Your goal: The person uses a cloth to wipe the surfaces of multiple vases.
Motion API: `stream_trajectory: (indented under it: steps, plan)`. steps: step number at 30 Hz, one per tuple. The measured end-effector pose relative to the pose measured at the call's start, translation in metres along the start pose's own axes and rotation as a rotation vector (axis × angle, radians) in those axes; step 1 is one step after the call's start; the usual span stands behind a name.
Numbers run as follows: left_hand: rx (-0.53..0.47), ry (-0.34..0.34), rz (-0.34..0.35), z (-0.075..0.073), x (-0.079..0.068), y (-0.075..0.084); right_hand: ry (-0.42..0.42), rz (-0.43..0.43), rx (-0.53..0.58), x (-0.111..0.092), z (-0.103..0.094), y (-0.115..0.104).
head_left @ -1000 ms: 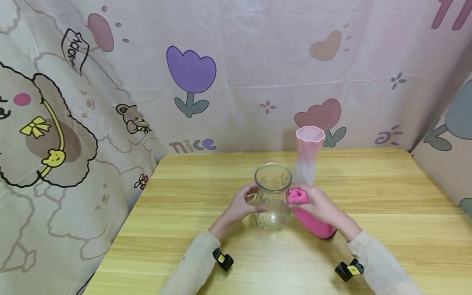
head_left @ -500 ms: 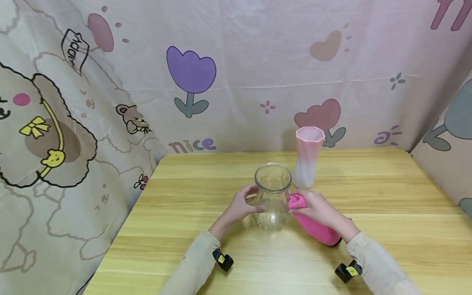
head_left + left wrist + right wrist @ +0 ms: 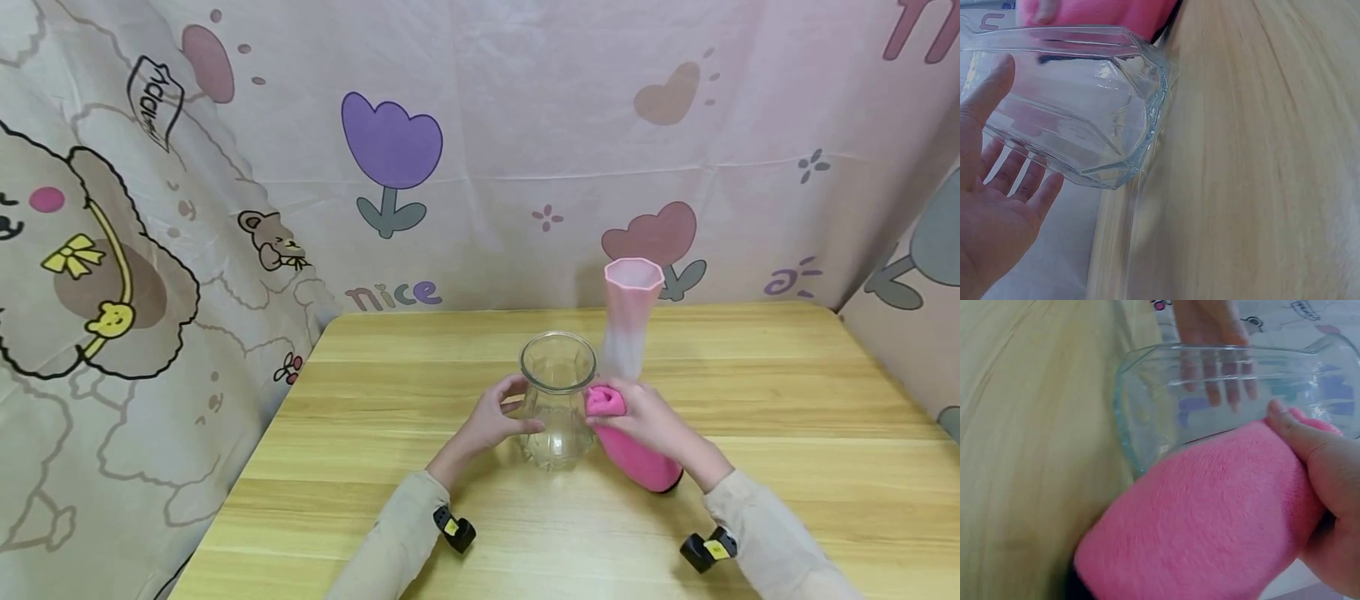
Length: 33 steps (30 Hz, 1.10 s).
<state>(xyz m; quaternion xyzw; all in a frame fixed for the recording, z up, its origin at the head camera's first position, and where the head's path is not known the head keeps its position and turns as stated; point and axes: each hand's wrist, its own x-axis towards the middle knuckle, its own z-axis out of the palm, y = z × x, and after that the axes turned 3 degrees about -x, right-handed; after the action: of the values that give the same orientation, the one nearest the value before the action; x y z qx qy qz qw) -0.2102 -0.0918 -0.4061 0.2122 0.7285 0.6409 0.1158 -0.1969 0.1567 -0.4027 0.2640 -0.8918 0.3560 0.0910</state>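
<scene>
A clear glass vase with a wide round rim stands upright on the wooden table. On its left side my left hand holds it, thumb at the front and fingers behind; the left wrist view shows the same left hand with fingers spread along the glass. Against the vase's right side, my right hand grips a fuzzy pink cloth, bunched at the top and hanging down with a dark edge. In the right wrist view, the pink cloth covers part of the glass, and my right thumb pinches its upper end.
Behind my right hand stands a tall pink-and-white fluted vase, its base partly hidden. The wooden table runs back to a patterned fabric wall. Small black cameras sit at both wrists.
My right hand shifted slightly down and toward me with the cloth, then back up along the vase's right side. The left hand and the glass vase stay in place.
</scene>
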Motion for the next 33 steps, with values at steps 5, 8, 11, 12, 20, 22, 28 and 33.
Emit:
stream_trajectory:
  steps: [5, 8, 11, 12, 20, 22, 28, 33]
  plan:
    - [-0.007, -0.002, 0.004, -0.001, 0.0, 0.0, -0.085, 0.004, -0.089, -0.002, 0.006, 0.008]
    - [-0.007, -0.004, 0.003, -0.001, 0.0, 0.001, -0.139, 0.007, -0.158, -0.004, 0.008, 0.011]
    - [-0.009, -0.006, 0.003, -0.001, 0.0, 0.0, -0.168, 0.02, -0.183, -0.005, 0.009, 0.012]
    - [-0.009, -0.007, 0.003, -0.001, 0.0, 0.0, -0.171, 0.02, -0.182, -0.006, 0.008, 0.012]
    - [-0.01, -0.016, 0.007, 0.0, 0.0, 0.0, -0.118, 0.06, -0.072, -0.01, -0.005, 0.008]
    - [-0.012, -0.016, 0.006, 0.0, 0.0, -0.001, -0.093, 0.075, -0.044, -0.012, -0.01, 0.007]
    - [-0.017, -0.013, 0.007, -0.001, 0.0, -0.001, -0.029, 0.106, -0.006, -0.015, -0.021, 0.007]
    - [0.001, -0.009, 0.027, -0.002, 0.004, -0.018, 0.014, 0.13, 0.014, -0.018, -0.028, 0.006]
